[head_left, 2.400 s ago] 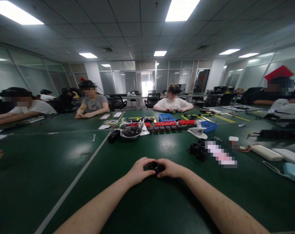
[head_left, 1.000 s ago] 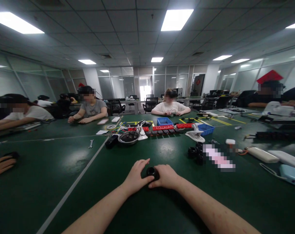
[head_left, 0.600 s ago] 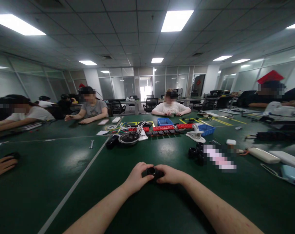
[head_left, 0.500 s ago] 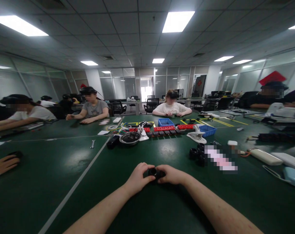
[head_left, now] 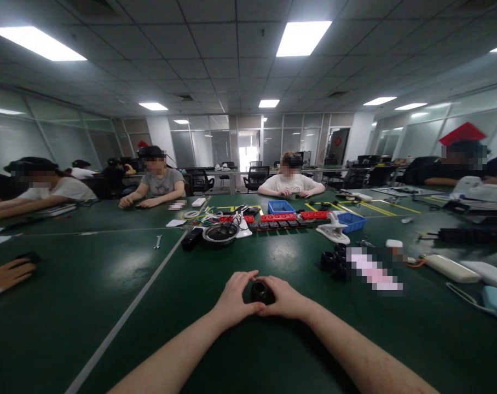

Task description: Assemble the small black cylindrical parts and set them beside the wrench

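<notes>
A small, round black piece with a hole in its top [head_left: 261,293] stands on the green table in front of me. My right hand [head_left: 285,297] curves around its right side, fingers behind and thumb in front. From the other side my left hand [head_left: 235,297] arches around it, its fingertips meeting the right hand's behind the piece and its thumb at the front. A gap shows between my left palm and the piece. Farther right sits a cluster of similar black round pieces [head_left: 334,261].
Beyond my hands lie a round black mesh fan part [head_left: 220,233], a white clip base [head_left: 333,230], red strips [head_left: 277,216] and blue bins [head_left: 280,207]. A wrench [head_left: 158,241] is at left, near a co-worker's hand [head_left: 12,273]. Power banks [head_left: 449,268] lie right. Several people sit around.
My fingers have shifted from pinching the black piece to circling it, and the fingertips and thumbs of both hands have come together. The piece now shows upright between them.
</notes>
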A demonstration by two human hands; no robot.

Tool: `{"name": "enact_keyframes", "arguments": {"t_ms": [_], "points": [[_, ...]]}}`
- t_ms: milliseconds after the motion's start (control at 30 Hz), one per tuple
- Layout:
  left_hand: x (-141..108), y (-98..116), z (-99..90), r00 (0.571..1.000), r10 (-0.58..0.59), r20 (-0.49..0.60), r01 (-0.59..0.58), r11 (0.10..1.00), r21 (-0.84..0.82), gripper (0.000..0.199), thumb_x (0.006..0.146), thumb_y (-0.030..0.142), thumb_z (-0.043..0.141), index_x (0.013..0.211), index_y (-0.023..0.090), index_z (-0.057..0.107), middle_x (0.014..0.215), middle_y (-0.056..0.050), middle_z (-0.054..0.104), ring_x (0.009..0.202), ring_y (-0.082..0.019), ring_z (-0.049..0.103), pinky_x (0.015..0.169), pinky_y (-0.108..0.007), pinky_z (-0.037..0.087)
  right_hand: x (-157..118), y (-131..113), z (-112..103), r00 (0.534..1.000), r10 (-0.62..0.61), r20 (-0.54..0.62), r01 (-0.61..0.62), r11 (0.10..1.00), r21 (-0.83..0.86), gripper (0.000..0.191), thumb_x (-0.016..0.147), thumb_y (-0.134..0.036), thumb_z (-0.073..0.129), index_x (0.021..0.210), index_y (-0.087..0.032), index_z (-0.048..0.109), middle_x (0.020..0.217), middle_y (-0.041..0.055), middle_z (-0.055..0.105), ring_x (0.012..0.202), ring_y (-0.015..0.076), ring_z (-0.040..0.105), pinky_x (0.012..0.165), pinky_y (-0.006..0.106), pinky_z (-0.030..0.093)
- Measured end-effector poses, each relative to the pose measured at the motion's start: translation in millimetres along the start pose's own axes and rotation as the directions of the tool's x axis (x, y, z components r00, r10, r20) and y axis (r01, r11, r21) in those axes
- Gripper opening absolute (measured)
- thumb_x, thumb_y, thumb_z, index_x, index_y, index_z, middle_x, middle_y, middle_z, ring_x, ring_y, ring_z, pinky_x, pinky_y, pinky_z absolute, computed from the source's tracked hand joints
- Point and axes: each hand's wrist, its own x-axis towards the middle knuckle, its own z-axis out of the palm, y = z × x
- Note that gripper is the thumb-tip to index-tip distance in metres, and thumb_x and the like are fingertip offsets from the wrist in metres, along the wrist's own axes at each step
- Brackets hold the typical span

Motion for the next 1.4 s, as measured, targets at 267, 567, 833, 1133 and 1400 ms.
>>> {"name": "enact_keyframes", "arguments": {"t_ms": [267,567,833,1133,1400], "points": [[1.8,3.3,-10.8,0.990,-0.015,0.142,0.028,0.995,-0.091,0.040,0.064,0.024,0.068,0.103,0.026,0.058,0.095,-0.003,0.056,0.093,-0.019,0.051,0.084,-0.032,0.040,-0.4,11.9,-13.1,0.978,-0.063,0.201,0.007,0.963,0.270,0.025,0.066,-0.022,0.063,0.090,-0.017,0.060,0.085,-0.0005,0.057,0.080,0.0156,0.053,0.071,0.025,0.040],[1.0,1.0,13.3,0.975,-0.182,-0.125,0.189,0.981,0.045,0.033,0.057,0.031,0.070,0.084,0.019,0.055,0.083,-0.001,0.055,0.080,-0.021,0.053,0.071,-0.032,0.041,3.6,-9.9,16.8,0.978,0.160,-0.131,-0.185,0.960,-0.210,0.040,0.061,-0.052,0.061,0.079,-0.016,0.055,0.078,0.0061,0.059,0.072,0.0218,0.053,0.062,0.030,0.038],[-0.9,2.4,4.4,0.979,-0.132,-0.156,0.143,0.988,0.063,0.055,0.057,0.032,0.071,0.106,0.019,0.050,0.095,-0.005,0.054,0.091,-0.023,0.049,0.080,-0.035,0.039,-2.1,-4.9,2.8,0.984,0.061,-0.165,-0.068,0.997,-0.042,0.066,0.057,-0.049,0.066,0.110,-0.016,0.047,0.107,0.0110,0.051,0.097,0.0265,0.047,0.083,0.037,0.037],[2.6,-8.0,-4.3,0.992,0.006,0.125,0.008,0.993,-0.115,0.040,0.067,0.028,0.065,0.106,0.023,0.057,0.096,-0.003,0.057,0.091,-0.019,0.052,0.079,-0.029,0.041,1.6,8.9,-5.6,0.987,-0.037,0.154,-0.008,0.960,0.281,0.036,0.063,-0.021,0.065,0.099,-0.016,0.057,0.089,0.0013,0.059,0.081,0.0173,0.053,0.072,0.027,0.040],[2.4,-4.5,10.6,0.988,-0.152,-0.037,0.150,0.987,-0.058,0.032,0.058,0.025,0.070,0.088,0.018,0.058,0.088,-0.003,0.057,0.085,-0.020,0.052,0.073,-0.030,0.040,4.5,-4.2,12.4,0.977,0.199,-0.076,-0.202,0.979,-0.026,0.043,0.055,-0.046,0.069,0.080,-0.016,0.051,0.076,0.0017,0.056,0.069,0.0170,0.051,0.057,0.025,0.035]]}}
